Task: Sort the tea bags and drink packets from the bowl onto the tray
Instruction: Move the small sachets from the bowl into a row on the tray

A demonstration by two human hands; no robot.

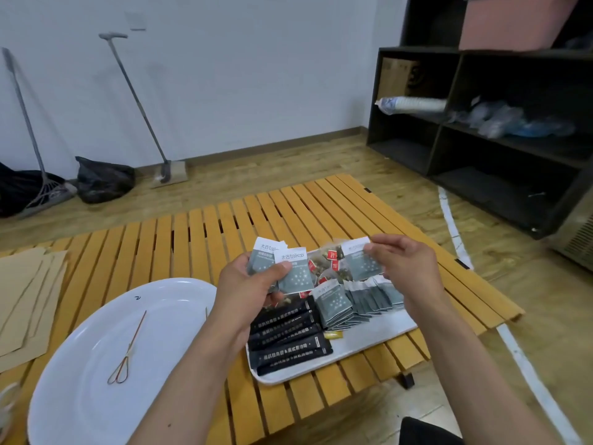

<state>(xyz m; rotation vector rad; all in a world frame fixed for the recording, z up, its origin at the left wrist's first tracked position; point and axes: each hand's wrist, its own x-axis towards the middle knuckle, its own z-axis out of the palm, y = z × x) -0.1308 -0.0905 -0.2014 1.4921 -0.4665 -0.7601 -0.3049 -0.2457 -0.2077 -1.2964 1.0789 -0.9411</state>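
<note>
- While the left hand (256, 281) gripped several grey packets (290, 271) above the tray (369, 340), the right hand (402, 263) pinched one packet (361, 261).
- Tray's grey row (362, 300) lay just below the right hand, the nearer one.

The left hand (253, 281) covers the lower halves of the grey packets (290, 268) it grips, and the tray's (382, 335) far-left corner sits behind it. At nine o'clock, the brown paper sheets (25, 300) run off the edge. The white bowl (96, 364) is cropped at six o'clock. Print on the black stick packets (288, 335) is too blurred to read. At twelve, the clear tea bags (327, 261) are partly masked by the right hand's (404, 261) packet.
</note>
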